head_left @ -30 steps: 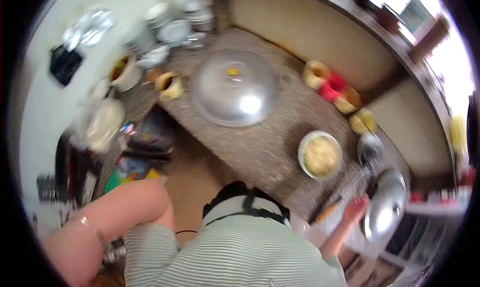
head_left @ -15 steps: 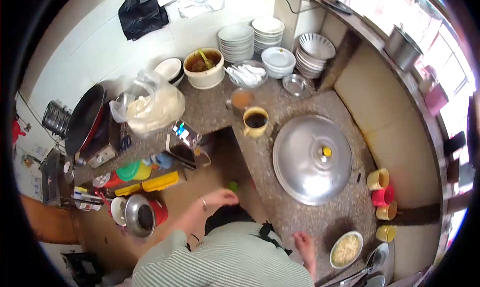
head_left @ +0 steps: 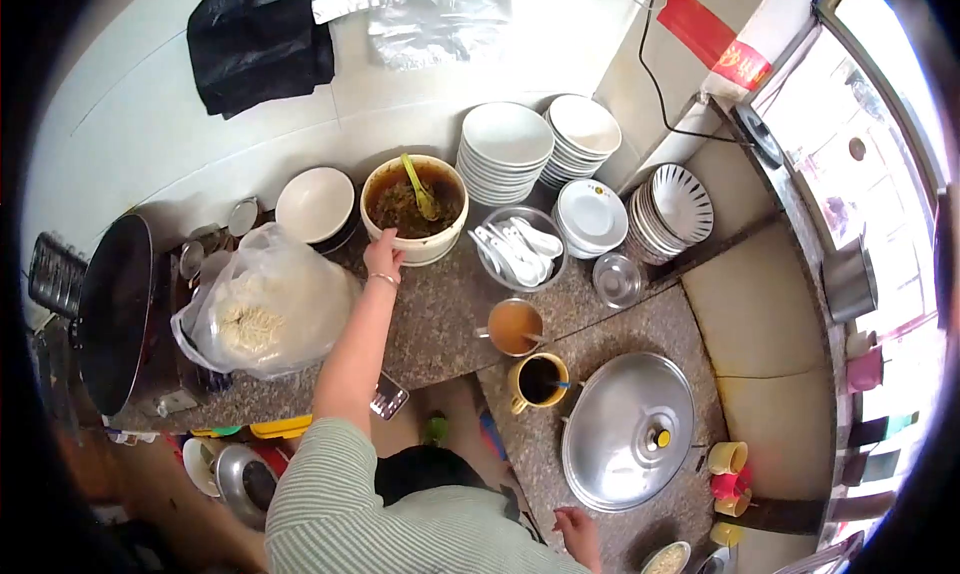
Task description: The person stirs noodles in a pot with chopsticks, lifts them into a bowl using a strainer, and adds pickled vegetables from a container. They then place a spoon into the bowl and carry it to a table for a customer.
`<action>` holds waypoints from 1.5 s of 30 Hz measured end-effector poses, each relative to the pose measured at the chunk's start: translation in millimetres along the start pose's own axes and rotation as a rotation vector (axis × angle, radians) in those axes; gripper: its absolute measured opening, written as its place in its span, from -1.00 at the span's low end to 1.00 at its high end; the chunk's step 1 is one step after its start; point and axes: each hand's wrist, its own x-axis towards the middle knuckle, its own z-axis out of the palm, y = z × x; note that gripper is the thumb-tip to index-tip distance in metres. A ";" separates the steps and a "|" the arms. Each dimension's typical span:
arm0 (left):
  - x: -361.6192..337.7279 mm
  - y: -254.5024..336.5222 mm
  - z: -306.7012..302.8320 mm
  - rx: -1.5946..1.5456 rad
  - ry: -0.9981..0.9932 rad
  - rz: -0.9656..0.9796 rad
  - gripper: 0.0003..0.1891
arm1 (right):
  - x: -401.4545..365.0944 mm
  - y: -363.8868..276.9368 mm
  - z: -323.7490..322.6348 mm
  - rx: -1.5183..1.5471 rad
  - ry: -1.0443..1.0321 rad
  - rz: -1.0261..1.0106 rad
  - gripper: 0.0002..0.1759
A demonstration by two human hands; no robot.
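Observation:
My left hand (head_left: 387,256) is stretched out to the far counter. Its fingers are closed on the near rim of a round white pot (head_left: 455,229), which holds a dark brown sauce with bits in it. A yellow-green spoon (head_left: 424,199) leans in that sauce. Low in the view, my right hand (head_left: 577,534) hangs by the edge of the right counter, fingers loosely bent and nothing visible in them. Nearest to it are a big domed metal lid (head_left: 620,424) with a yellow knob and a bowl of pale food (head_left: 667,558), cut off by the bottom edge.
Beside the pot lie a clear bag of noodles (head_left: 270,309) and stacked white bowls (head_left: 507,139). White spoons fill a clear bowl (head_left: 552,274). A mug of brown liquid (head_left: 515,326) and a yellow mug of dark liquid (head_left: 524,394) stand nearer. A wok (head_left: 115,314) is at left.
My left hand has gone from hanging low near my body up to the pot's rim. The view has shifted closer to the far wall. My right hand has stayed low by the counter.

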 end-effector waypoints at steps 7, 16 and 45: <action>-15.6 44.4 25.6 -0.018 0.017 0.153 -0.76 | 1.9 -35.7 2.4 -0.127 -0.015 -0.033 -0.72; -140.9 89.8 -17.5 -0.099 -0.131 0.202 -0.79 | 50.1 -118.5 -21.2 -0.074 0.103 -0.374 -0.82; -689.5 -157.2 -180.0 0.488 -0.895 -0.234 -0.77 | -189.3 146.6 -227.0 -1.106 0.172 -0.710 -0.82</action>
